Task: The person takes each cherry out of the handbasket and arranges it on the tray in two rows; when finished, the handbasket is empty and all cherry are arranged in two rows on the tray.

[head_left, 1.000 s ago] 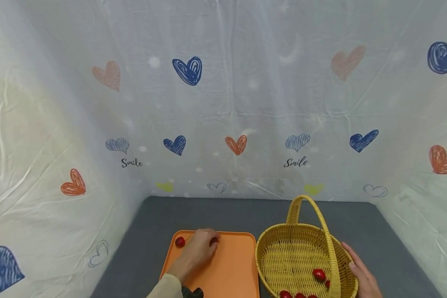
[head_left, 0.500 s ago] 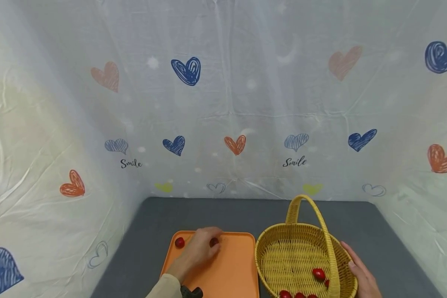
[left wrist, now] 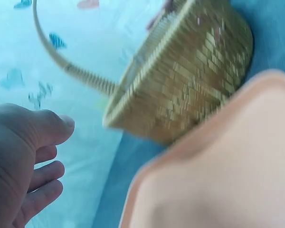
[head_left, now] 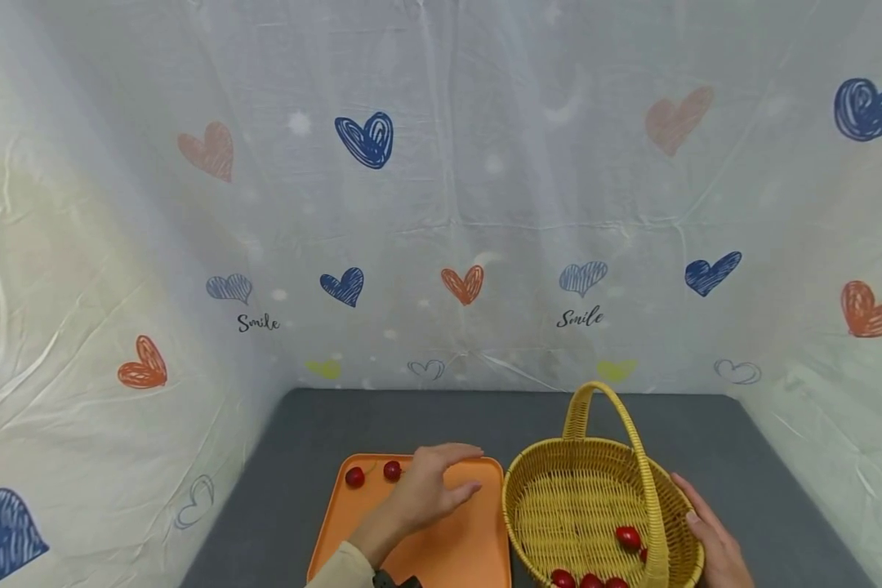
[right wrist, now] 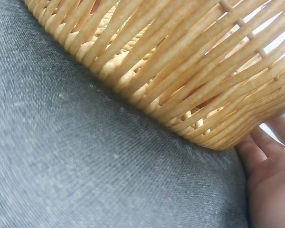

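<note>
On the orange tray (head_left: pixel 461 543) lie two red cherries, one cherry (head_left: pixel 355 477) near the far left corner and another cherry (head_left: pixel 393 470) beside it, by my left wrist. My left hand (head_left: pixel 425 494) is over the tray, thumb and fingers spread apart with nothing between them. In the left wrist view its thumb (left wrist: pixel 57 128) points towards the basket. My right hand (head_left: pixel 716 547) holds the right side of the yellow woven basket (head_left: pixel 536 510), thumb at the rim and fingers along the outer wall. Several cherries, including this cherry (head_left: pixel 628 537), lie in the basket.
The basket's tall arched handle (head_left: pixel 639 445) rises over its right part. Tray and basket stand close side by side on a dark grey table (head_left: pixel 426 420). Behind them hangs a pale curtain (head_left: pixel 441 188) printed with hearts.
My left hand has moved right and its fingers have opened. The dark red cherry between them is gone from there, and a second cherry now shows on the tray. The right hand stays at the basket.
</note>
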